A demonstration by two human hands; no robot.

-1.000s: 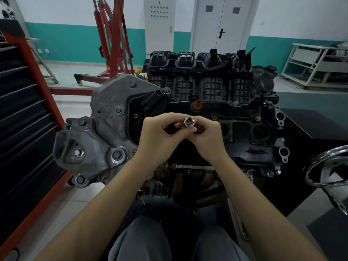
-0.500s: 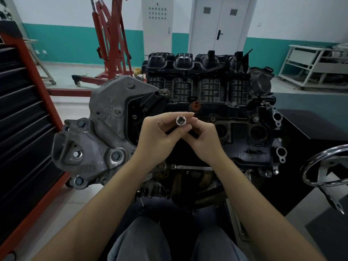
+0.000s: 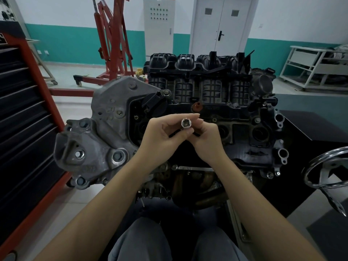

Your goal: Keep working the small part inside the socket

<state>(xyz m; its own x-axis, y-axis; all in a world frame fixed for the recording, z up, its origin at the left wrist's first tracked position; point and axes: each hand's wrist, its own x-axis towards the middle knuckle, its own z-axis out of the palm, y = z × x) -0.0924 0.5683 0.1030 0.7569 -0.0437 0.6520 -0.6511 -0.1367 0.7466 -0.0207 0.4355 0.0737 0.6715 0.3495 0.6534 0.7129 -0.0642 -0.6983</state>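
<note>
Both forearms reached forward and met in front of the dark, greasy engine block (image 3: 216, 113). The left hand (image 3: 162, 136) pinched a small, shiny chrome socket (image 3: 186, 124) in a tight fingertip grip, square opening facing the camera. The right hand (image 3: 209, 140) curled beside it, its fingertips (image 3: 199, 120) touching the socket; what else it held was hidden.
</note>
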